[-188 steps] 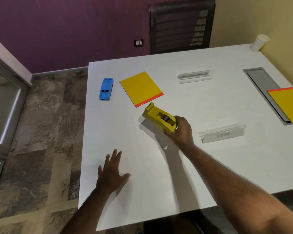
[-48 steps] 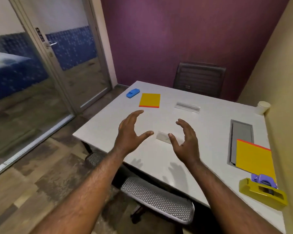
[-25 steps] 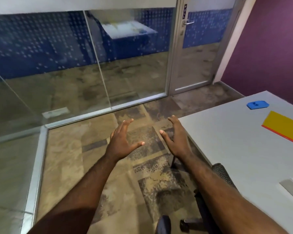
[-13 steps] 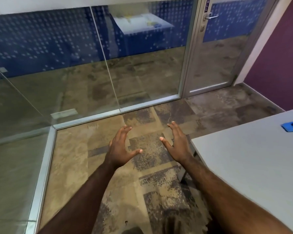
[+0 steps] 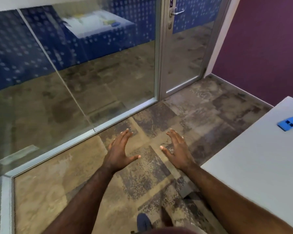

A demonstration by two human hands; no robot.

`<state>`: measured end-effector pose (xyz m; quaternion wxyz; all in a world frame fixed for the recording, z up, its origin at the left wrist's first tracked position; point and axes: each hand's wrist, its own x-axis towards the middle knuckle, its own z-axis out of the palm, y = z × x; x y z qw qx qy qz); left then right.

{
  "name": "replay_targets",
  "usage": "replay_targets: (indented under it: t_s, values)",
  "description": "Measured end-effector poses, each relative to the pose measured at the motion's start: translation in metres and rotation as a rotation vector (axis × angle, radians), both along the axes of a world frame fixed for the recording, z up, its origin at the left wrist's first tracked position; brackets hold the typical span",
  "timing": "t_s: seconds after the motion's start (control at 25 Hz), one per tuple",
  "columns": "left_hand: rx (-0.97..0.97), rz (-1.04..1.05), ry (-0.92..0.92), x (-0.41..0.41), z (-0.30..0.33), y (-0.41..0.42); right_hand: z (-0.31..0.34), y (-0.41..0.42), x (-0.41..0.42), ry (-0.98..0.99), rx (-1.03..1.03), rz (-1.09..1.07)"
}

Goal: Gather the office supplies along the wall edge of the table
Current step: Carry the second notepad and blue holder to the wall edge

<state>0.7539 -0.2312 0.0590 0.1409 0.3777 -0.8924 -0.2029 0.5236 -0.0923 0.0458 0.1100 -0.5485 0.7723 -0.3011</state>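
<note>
Two hands are hovering over the carpet floor [image 5: 78,174], holding nothing: left hand [image 5: 119,152] and right hand [image 5: 178,152], fingers spread wide, palms facing. One blue stapler [image 5: 289,123] is lying on the white table [image 5: 254,166], far right edge. Beyond, one glass door [image 5: 184,48].

White table [image 5: 254,174], blue stapler [image 5: 289,123] atop.

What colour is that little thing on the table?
Bright blue: the small plastic office tool on the white table, seen in the head view.
</note>
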Motion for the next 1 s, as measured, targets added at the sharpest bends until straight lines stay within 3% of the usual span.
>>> replay_targets:
  t_s: [0.24, 0.6, 1.0]
  values:
    - [0.032, -0.208, 0.011, -0.070, 0.010, -0.088, -0.003, -0.053, -0.049, -0.028, 0.036, -0.178]
    - [0.065, -0.501, -0.046, -0.249, 0.000, -0.196, -0.039, -0.125, -0.175, -0.047, 0.069, -0.430]
    - [0.137, -0.752, -0.050, -0.434, -0.009, -0.251, -0.041, -0.151, -0.302, -0.058, 0.099, -0.694]
